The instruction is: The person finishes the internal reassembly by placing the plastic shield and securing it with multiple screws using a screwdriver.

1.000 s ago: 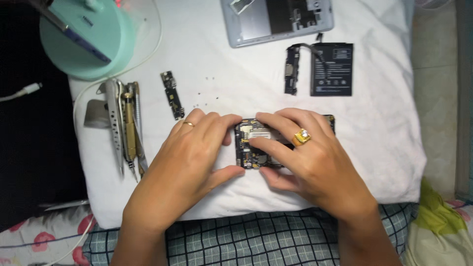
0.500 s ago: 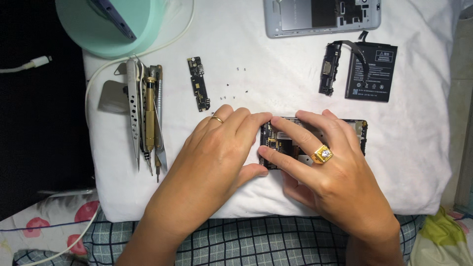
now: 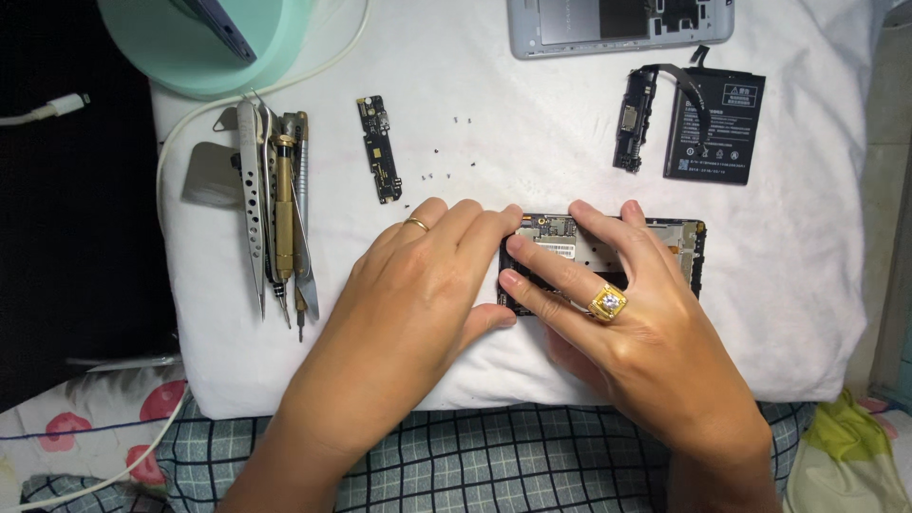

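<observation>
Opened phone (image 3: 665, 249) flat on white cloth (image 3: 532, 114), left hand (image 3: 418, 294) and right hand (image 3: 627, 323) fingertips pressing it

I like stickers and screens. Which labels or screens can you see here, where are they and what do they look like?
Battery: top right on the white cloth, a black rectangle with a label of white marks and small symbols.
Open phone: middle, under both hands, dark frame with a small pale sticker near its top left.
Back cover: top edge, grey, no label to be seen.
No lit screen.
</observation>
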